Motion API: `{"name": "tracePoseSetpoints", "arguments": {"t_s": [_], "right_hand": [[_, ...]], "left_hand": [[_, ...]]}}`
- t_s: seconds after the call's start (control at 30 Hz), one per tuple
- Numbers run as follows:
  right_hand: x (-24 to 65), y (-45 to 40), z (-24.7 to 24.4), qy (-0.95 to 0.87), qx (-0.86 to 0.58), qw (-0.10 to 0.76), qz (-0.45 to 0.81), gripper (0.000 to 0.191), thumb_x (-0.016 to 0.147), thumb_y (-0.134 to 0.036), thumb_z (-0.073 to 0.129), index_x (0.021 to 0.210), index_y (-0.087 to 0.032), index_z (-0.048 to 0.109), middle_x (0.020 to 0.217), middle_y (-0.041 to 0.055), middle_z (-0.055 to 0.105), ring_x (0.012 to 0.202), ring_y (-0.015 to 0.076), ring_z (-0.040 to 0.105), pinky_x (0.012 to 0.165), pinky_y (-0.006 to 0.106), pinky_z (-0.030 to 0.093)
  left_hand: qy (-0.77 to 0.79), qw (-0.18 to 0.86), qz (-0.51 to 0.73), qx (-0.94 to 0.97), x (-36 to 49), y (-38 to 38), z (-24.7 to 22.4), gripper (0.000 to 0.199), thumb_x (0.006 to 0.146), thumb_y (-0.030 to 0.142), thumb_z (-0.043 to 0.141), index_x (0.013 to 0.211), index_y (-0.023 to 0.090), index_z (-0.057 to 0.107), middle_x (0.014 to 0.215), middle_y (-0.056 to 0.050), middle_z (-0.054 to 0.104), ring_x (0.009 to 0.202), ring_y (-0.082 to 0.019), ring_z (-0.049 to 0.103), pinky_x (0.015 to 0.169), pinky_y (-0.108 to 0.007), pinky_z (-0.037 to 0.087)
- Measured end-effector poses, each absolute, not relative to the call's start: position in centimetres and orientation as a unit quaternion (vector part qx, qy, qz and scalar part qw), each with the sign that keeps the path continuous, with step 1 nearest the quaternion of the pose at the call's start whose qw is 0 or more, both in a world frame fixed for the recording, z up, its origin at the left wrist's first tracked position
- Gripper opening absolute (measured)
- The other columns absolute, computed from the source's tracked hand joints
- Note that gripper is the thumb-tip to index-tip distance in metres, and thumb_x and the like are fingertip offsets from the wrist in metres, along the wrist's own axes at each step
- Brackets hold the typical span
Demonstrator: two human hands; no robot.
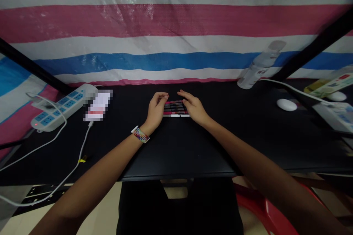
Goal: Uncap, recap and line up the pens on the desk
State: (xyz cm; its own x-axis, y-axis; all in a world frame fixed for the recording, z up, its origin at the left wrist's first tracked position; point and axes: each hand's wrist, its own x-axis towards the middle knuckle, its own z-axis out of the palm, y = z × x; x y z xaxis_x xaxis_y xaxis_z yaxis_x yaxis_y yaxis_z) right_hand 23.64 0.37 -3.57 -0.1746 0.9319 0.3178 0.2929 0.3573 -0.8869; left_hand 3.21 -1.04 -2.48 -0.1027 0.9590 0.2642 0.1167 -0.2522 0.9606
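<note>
Several thin pen-like sticks (175, 108), pink, black and white, lie side by side in a tight row on the black table (176, 147). My left hand (156, 111) touches the row's left ends with curled fingers. My right hand (194, 106) presses against the row's right ends. Both hands flank the row and squeeze it between them. A colourful band sits on my left wrist (140, 134). The sticks' far ends are partly hidden by my fingers.
A white and blue power strip (59, 106) and a phone (97, 107) on a white cable lie at the left. A clear bottle (260, 65) leans at the back right, with a white mouse (286, 104) and boxes (331, 84) beyond. A red chair (261, 209) is below.
</note>
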Motion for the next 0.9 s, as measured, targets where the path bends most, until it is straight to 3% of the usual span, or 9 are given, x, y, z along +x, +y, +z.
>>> {"name": "tracePoseSetpoints", "arguments": {"t_s": [0.27, 0.73, 0.9], "right_hand": [[23.2, -0.5, -3.8, -0.628, -0.442, 0.503, 0.397, 0.046, 0.098, -0.012, 0.056, 0.130, -0.032, 0.083, 0.159, 0.0008, 0.067, 0.155, 0.0265, 0.056, 0.136, 0.057, 0.034], [23.7, -4.7, -3.1, -0.611, -0.414, 0.503, 0.450, 0.037, 0.093, -0.021, 0.064, 0.120, -0.034, 0.087, 0.154, 0.0008, 0.070, 0.160, 0.0296, 0.051, 0.138, 0.059, 0.028], [23.6, -4.7, -2.8, -0.598, -0.431, 0.514, 0.439, 0.038, 0.092, -0.018, 0.064, 0.120, -0.031, 0.086, 0.154, 0.0032, 0.071, 0.159, 0.0295, 0.051, 0.137, 0.058, 0.030]], "left_hand": [[0.492, 0.374, 0.582, 0.527, 3.3, -1.7, -2.7, 0.013, 0.103, 0.032, 0.063, 0.113, 0.024, 0.066, 0.118, -0.009, 0.076, 0.122, -0.026, 0.071, 0.112, -0.044, 0.052], [0.498, 0.390, 0.537, 0.558, 3.5, -6.0, -1.5, 0.015, 0.104, 0.032, 0.059, 0.105, 0.023, 0.072, 0.111, -0.007, 0.076, 0.111, -0.025, 0.070, 0.108, -0.043, 0.051], [0.513, 0.338, 0.489, 0.619, 3.1, -5.7, -1.1, 0.015, 0.102, 0.029, 0.059, 0.101, 0.023, 0.073, 0.106, -0.006, 0.075, 0.109, -0.027, 0.068, 0.105, -0.044, 0.050]]}}
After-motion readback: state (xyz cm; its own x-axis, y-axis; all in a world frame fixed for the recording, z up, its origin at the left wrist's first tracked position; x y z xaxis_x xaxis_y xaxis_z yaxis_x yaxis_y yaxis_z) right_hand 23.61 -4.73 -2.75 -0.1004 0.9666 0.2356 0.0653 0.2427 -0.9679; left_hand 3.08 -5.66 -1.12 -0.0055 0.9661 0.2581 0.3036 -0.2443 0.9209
